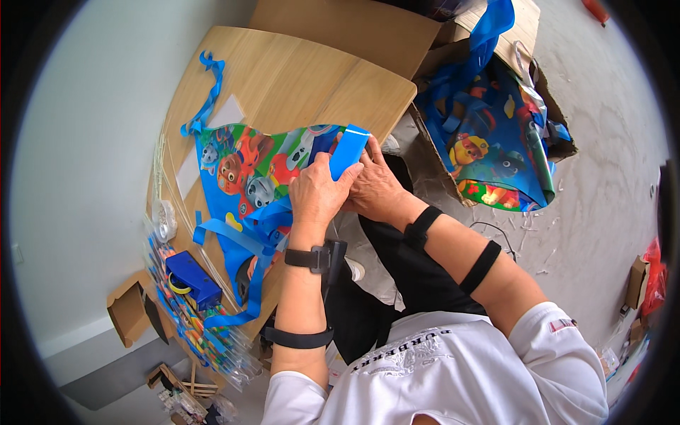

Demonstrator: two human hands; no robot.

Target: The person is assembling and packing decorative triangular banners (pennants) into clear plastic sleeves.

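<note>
A printed sheet (234, 166) with cartoon dogs on blue, red and green, shaped like a kite sail, lies across the table's near edge. At its right end a flat, wide blue strip (350, 146) stands out between my hands. My left hand (317, 191) is closed on this strip, thumb along its lower part. Close against it on the right, my right hand (381, 185) pinches the strip's edge; some of its fingertips are hidden behind. A long blue ribbon (256, 290) trails in loops over the sheet's lower part. Another curled ribbon (211, 92) extends from its far left corner.
The wooden table (304, 78) has thin white rods (160, 159), a tape roll (164, 219), a blue tape dispenser (193, 280) and plastic-wrapped colourful bundles (202, 340) along its left side. At right, a cardboard box (433, 142) holds more printed sheets (496, 156). Scraps litter the floor (574, 234).
</note>
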